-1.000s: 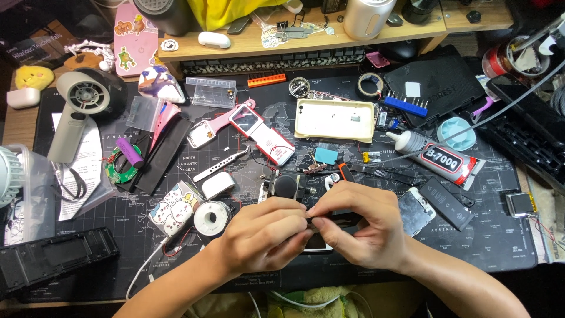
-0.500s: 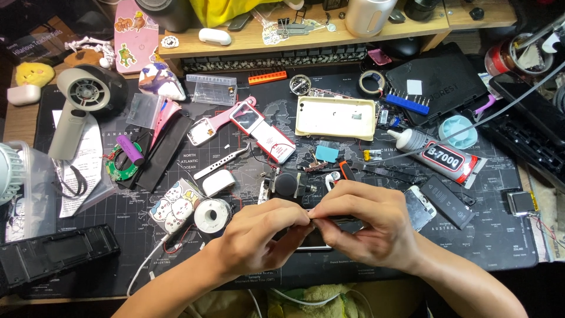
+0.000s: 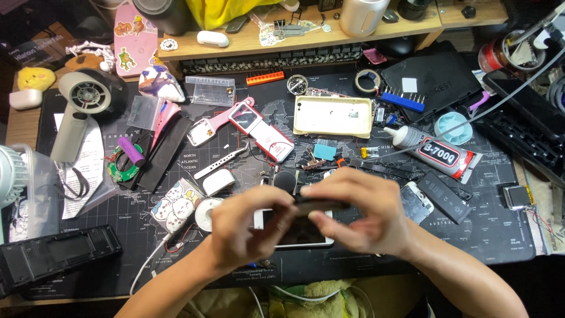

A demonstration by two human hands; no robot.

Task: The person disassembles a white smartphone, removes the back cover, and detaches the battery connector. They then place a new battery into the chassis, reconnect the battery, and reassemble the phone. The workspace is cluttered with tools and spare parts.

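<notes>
Over the cluttered black map-printed tabletop [image 3: 447,235], our left hand [image 3: 247,232] and right hand [image 3: 362,215] have risen slightly, both grips now pinched shut on a small dark flat part [image 3: 319,205], held above the white-framed phone [image 3: 297,237], suggesting closer fitting work.

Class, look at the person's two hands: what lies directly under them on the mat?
A white phone lies under the left hand and right hand; only its lower part shows.

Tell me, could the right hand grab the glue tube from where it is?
Probably yes. The right hand is busy pinching a small dark part with the left hand, but the glue tube lies uncovered on the mat, up and to its right.
</notes>
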